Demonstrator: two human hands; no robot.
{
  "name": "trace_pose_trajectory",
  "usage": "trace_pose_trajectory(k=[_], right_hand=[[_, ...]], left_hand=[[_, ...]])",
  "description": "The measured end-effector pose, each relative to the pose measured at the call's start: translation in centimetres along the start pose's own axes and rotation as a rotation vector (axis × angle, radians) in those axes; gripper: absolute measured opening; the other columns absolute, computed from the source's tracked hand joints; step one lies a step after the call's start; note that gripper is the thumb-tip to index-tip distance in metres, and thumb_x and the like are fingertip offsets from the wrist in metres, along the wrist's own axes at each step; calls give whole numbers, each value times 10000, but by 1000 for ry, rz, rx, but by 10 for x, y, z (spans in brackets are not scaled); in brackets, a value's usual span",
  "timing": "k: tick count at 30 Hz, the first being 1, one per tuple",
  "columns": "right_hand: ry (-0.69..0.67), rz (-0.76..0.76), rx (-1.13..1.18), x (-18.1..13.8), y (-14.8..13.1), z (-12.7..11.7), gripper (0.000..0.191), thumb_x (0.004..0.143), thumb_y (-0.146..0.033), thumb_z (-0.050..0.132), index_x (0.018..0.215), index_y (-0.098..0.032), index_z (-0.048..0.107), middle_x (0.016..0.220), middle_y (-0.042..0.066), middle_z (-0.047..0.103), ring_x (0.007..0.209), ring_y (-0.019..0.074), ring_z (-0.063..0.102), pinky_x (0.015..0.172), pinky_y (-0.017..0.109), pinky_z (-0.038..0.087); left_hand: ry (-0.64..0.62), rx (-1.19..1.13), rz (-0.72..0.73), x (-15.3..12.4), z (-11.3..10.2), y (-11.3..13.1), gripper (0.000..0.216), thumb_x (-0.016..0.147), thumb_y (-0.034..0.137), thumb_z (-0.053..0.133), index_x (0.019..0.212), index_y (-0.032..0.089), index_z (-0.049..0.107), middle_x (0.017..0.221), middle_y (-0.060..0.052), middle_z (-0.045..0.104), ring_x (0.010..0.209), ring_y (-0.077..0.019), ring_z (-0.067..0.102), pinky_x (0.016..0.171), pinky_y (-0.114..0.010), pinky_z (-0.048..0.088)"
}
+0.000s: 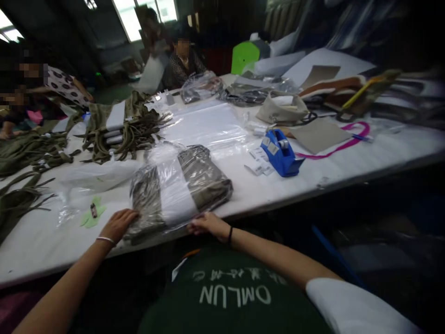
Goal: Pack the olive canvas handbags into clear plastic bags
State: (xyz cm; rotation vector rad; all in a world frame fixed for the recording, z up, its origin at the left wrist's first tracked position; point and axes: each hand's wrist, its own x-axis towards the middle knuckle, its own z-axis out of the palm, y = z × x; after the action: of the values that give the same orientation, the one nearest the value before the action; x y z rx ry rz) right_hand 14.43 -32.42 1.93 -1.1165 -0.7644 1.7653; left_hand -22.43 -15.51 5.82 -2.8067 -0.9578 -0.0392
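Note:
A folded dark olive garment sealed in a clear plastic bag (181,185) lies on the white table (313,171) close to its near edge. My left hand (118,225) rests on the bag's near left corner, fingers curled over the plastic. My right hand (208,224) presses the bag's near right edge at the table's rim, fingers bent and together. A bangle sits on my left wrist, a dark band on my right.
A blue tape dispenser (281,152) stands right of the bag, small labels (259,162) beside it. Empty plastic bags (205,123) lie behind. Olive straps (121,132) pile at the left. Other people sit at the far end.

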Motion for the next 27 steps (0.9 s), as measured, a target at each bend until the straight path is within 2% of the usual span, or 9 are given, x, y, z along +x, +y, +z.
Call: trace_pose_trajectory(k=[3, 7, 10, 13, 16, 17, 21, 24, 27], right_hand=[[-363, 11, -62, -26, -24, 27, 495, 717, -557, 779, 942, -129, 672, 823, 75, 744, 670, 153, 708, 599, 228, 544], [223, -483, -60, -28, -80, -26, 442, 840, -580, 654, 998, -168, 668, 716, 10, 698, 585, 109, 646, 550, 203, 513], [590, -615, -175, -18, -90, -83, 426, 845, -568, 646, 1053, -196, 658, 871, 32, 721, 744, 142, 673, 566, 218, 520], [652, -602, -381, -13, -75, -109, 408, 876, -534, 615, 1116, -207, 659, 1059, 60, 722, 936, 178, 670, 751, 293, 560], [708, -618, -497, -15, -60, -108, 423, 920, -541, 544, 1142, -201, 661, 1151, 83, 703, 1059, 202, 643, 951, 362, 512], [726, -610, -509, -16, -58, -105, 440, 925, -557, 527, 1139, -197, 663, 1170, 88, 697, 1090, 210, 633, 991, 373, 490], [630, -499, -442, -25, -57, -92, 481, 938, -597, 485, 1141, -202, 669, 1146, 73, 713, 1094, 210, 642, 960, 354, 508], [415, -341, -323, -28, -58, -86, 485, 944, -587, 496, 1200, -199, 636, 1041, 78, 742, 938, 193, 695, 743, 285, 549], [300, -166, -261, -15, -59, -83, 505, 956, -596, 475, 1143, -159, 647, 916, 103, 755, 721, 168, 690, 595, 245, 510]], left_hand=[[-21, 92, -221, -27, -12, -34, 479, 826, 57, 396, 1222, 175, 639, 1293, -97, 662, 1248, -248, 552, 1044, -403, 435], [-8, 68, -265, -23, -26, -35, 501, 803, 93, 413, 1233, 178, 655, 1303, -85, 660, 1274, -252, 540, 1088, -410, 411], [-9, 71, -314, -11, -35, -38, 476, 787, 134, 418, 1147, 271, 697, 1367, -9, 626, 1286, -273, 541, 1093, -473, 408], [127, 37, -389, 11, -47, -23, 434, 855, 267, 405, 1194, 332, 667, 1434, 43, 569, 1270, -290, 566, 1109, -538, 388], [266, -48, -282, 43, -49, 40, 566, 902, 413, 479, 1452, 280, 466, 1515, -45, 481, 1384, -291, 463, 1200, -547, 249], [208, -85, -162, 53, -44, 67, 641, 904, 420, 504, 1509, 243, 387, 1545, -79, 433, 1433, -286, 396, 1220, -537, 203], [-168, -149, 235, 63, -12, 132, 671, 917, 345, 505, 1554, 261, 311, 1611, -62, 298, 1498, -245, 265, 1240, -477, 176], [-267, -155, 208, 44, -6, 108, 634, 915, 233, 457, 1538, 290, 351, 1613, -38, 285, 1513, -252, 212, 1236, -509, 166], [-297, -267, 121, 31, -34, 78, 615, 924, 249, 436, 1532, 297, 363, 1610, -41, 292, 1517, -283, 182, 1214, -559, 199]])
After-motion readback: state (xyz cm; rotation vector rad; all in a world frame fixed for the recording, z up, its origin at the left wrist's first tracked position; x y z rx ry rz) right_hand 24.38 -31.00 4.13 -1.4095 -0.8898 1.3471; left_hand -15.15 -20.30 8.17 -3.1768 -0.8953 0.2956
